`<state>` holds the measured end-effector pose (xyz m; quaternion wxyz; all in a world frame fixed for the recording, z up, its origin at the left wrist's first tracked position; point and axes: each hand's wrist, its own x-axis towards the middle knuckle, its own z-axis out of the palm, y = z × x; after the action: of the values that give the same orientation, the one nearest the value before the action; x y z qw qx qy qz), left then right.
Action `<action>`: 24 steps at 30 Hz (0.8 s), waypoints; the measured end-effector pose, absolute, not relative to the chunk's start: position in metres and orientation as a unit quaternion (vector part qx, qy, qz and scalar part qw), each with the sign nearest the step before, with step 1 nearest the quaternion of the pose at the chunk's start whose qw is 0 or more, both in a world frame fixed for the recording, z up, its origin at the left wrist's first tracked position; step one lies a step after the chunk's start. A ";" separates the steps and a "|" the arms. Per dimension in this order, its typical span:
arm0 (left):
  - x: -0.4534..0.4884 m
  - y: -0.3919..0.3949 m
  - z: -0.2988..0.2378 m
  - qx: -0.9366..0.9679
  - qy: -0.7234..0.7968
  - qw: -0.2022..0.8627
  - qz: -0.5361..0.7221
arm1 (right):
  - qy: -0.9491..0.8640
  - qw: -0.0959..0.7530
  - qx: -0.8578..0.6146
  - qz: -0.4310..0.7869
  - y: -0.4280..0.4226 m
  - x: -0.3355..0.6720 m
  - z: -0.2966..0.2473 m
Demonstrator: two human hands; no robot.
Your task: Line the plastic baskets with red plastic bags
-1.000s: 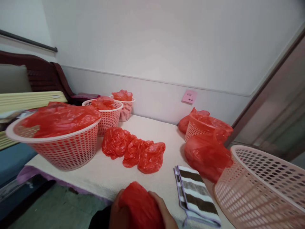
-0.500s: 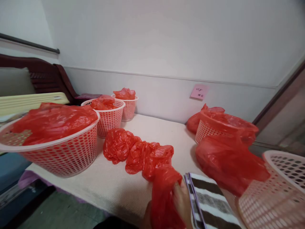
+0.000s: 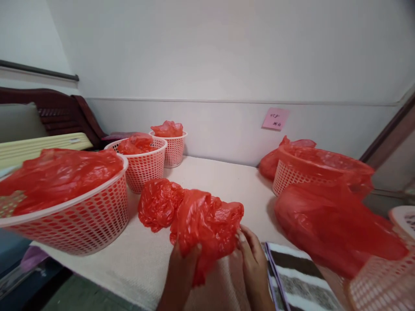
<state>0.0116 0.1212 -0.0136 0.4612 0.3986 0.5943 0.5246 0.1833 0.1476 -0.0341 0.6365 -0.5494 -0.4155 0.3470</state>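
My left hand [image 3: 185, 265] grips a crumpled red plastic bag [image 3: 197, 220] between thumb and fingers. This bag lies over a row of bunched red plastic bags [image 3: 160, 203] on the cream cloth, and its loose end hangs toward me. At the row's right end, my right hand [image 3: 253, 259] has its fingertips against the red plastic, the fingers slightly bent and not wrapped round it. A folded striped towel [image 3: 298, 276] lies just right of that hand.
Left, pink mesh baskets [image 3: 87, 229] hold red bags. Right, a basket lined with red plastic [image 3: 288, 175] stands behind a large red bag [image 3: 324, 224]; another basket [image 3: 382, 280] is nearer. A pink note [image 3: 275, 119] is on the wall. The cloth-covered table [image 3: 139, 268] ends at front left.
The red bag has moved from near my body up and left onto the row. My left hand has come into fuller view holding it; my right hand now rests at the row's right side.
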 end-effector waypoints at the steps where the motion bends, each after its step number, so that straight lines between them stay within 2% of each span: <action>1: 0.006 0.137 -0.012 0.422 0.626 0.407 0.515 | -0.427 0.630 -0.562 0.324 0.155 0.187 -0.039; 7: -0.003 0.198 -0.017 0.477 0.683 0.309 0.459 | -0.509 0.558 -0.600 0.264 0.188 0.183 -0.075; 14: -0.021 0.213 -0.047 0.554 0.704 0.276 0.348 | -0.634 0.462 -0.569 0.248 0.208 0.135 -0.087; 24: -0.033 0.195 -0.040 0.586 0.701 0.164 0.372 | -0.664 0.453 -0.542 0.247 0.222 0.113 -0.077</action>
<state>-0.0326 0.1953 -0.0403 0.1640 0.5862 0.7005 0.3724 0.1127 0.2215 -0.0765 0.4526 -0.5420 -0.6637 0.2468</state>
